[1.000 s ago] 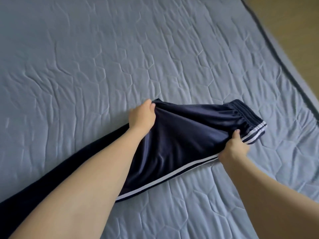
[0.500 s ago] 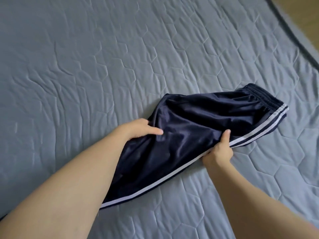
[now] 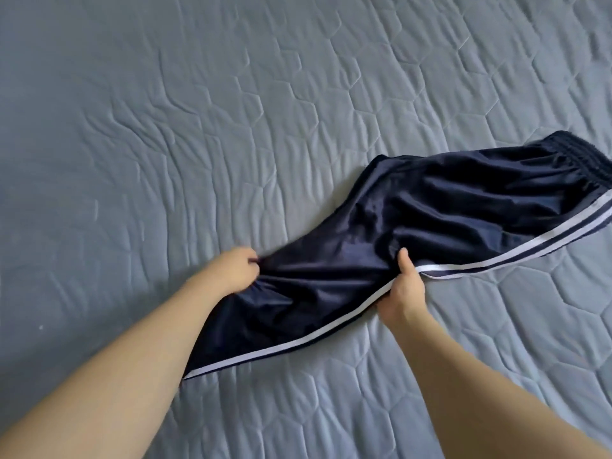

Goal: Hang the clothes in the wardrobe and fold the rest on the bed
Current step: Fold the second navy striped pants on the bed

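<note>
Dark navy track pants (image 3: 414, 220) with white side stripes lie across the grey quilted bed (image 3: 231, 111), waistband toward the right edge of the view. My left hand (image 3: 236, 271) pinches the far plain edge of the leg. My right hand (image 3: 402, 291) grips the near striped edge, thumb on top of the fabric. The lower leg runs back under my left forearm and is hidden there.
The quilted bedspread fills the whole view around the pants. No other clothes, hanger or wardrobe show.
Both hands slid down the pants from the waistband toward the leg. The left hand, earlier lying on the fabric, now pinches its edge. The view shifted left, so the floor is out of sight.
</note>
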Motion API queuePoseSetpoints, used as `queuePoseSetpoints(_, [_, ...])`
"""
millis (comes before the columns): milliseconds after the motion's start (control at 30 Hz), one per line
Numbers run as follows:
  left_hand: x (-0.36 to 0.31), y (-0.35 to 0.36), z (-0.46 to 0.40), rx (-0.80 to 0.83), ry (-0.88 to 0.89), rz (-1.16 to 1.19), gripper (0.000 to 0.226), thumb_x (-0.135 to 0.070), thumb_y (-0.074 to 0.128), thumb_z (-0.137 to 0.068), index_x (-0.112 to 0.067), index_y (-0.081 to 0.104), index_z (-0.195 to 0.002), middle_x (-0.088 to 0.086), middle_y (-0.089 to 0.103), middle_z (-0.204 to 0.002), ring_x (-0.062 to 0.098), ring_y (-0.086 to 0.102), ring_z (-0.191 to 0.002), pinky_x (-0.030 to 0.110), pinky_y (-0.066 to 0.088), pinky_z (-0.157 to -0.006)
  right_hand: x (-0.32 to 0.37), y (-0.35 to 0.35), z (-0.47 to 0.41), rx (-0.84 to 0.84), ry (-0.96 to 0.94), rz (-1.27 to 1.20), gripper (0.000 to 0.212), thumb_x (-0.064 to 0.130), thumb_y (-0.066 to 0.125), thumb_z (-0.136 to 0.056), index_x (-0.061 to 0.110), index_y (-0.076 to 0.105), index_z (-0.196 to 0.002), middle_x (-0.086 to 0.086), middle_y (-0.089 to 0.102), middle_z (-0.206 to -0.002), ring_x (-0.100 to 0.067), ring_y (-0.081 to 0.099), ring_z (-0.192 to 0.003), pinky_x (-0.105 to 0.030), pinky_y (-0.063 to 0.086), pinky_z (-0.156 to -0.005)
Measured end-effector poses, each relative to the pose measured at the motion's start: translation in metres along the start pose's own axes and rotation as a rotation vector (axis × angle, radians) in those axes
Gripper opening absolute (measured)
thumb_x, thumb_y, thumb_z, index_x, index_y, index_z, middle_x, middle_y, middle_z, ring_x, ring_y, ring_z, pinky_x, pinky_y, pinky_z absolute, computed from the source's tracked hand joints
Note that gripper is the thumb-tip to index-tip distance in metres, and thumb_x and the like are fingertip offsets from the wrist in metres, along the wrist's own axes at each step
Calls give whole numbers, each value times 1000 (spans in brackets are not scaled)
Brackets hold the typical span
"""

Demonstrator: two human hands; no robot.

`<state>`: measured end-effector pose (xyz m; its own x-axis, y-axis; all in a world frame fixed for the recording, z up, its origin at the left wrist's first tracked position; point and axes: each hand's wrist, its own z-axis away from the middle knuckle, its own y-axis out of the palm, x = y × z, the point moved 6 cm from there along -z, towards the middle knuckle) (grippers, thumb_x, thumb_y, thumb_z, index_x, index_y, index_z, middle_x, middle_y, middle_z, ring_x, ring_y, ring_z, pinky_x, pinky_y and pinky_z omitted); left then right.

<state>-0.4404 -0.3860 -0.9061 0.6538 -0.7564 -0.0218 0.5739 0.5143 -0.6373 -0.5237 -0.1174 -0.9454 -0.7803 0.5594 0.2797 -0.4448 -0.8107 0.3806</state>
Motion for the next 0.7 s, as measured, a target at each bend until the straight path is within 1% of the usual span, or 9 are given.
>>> queuePoseSetpoints(100, [34, -3, 15, -129, -26, 191, 40, -21, 44, -94, -28, 54, -132, 3, 58, -133, 24, 55, -116, 30, 42, -97, -30, 14, 21, 89, 56, 5, 38, 35, 57, -91, 15, 61, -124, -5, 69, -115, -24, 64, -109, -44, 45, -101])
queuePoseSetpoints(200, [49, 22, 54, -108, -16, 352, 47, -32, 52, -93, -30, 34, -136, -2, 58, -124, 20, 58, -104, 32, 43, -86, -89, 20, 49, 129, 195, 42, 39, 34, 56, -91, 14, 63, -122, -6, 68, -116, -23, 63, -111, -43, 43, -103])
queuePoseSetpoints(267, [76, 37, 83, -125, -65, 455, 68, -47, 63, -84, -31, 26, -139, -5, 52, -128, 20, 55, -113, 33, 43, -90, -129, 21, 63, 136, 244, 10, 40, 37, 54, -91, 15, 62, -124, -7, 67, -119, -24, 62, -113, -43, 40, -105])
queuePoseSetpoints(333, [107, 63, 99, -20, -115, 382, 75, -50, 67, -79, -24, 32, -140, -2, 49, -135, 23, 51, -122, 36, 44, -97, -158, 18, 70, 100, 261, 55, 43, 43, 55, -90, 18, 61, -125, -5, 67, -120, -24, 61, -113, -43, 40, -106])
queuePoseSetpoints(400, [142, 83, 110, 32, -149, 281, 59, -42, 63, -83, -18, 43, -134, 1, 50, -134, 24, 49, -122, 39, 43, -100, -186, 15, 77, 35, 253, 183, 46, 47, 61, -86, 20, 60, -124, -2, 67, -120, -22, 63, -110, -43, 44, -103])
queuePoseSetpoints(500, [187, 99, 127, 47, -190, 152, 50, -39, 53, -90, -23, 42, -136, 2, 46, -138, 26, 45, -125, 40, 41, -101, -203, 0, 83, -280, 5, 507, 50, 40, 66, -84, 19, 45, -125, 2, 54, -129, -21, 56, -112, -43, 43, -102])
queuePoseSetpoints(600, [235, 122, 149, 140, -209, -84, 49, -49, 54, -85, -29, 46, -129, -2, 35, -134, 26, 35, -124, 39, 34, -103, -193, 9, 118, -658, -281, 1037, 67, 28, 68, -82, 13, 33, -136, -12, 33, -136, -34, 39, -121, -48, 35, -101])
queuePoseSetpoints(667, [255, 137, 161, 242, -207, -47, 29, -42, 53, -87, -27, 59, -111, 1, 42, -124, 27, 41, -120, 35, 39, -98, -189, 27, 137, -709, -512, 1185, 62, 20, 66, -78, 10, 39, -132, -18, 35, -134, -39, 37, -119, -48, 31, -99])
queuePoseSetpoints(700, [258, 142, 164, 276, -195, 45, 18, -34, 52, -87, -23, 63, -96, 3, 51, -113, 27, 49, -114, 31, 43, -89, -188, 42, 140, -608, -738, 1291, 56, 17, 63, -76, 7, 44, -128, -20, 41, -129, -41, 39, -116, -47, 31, -97])
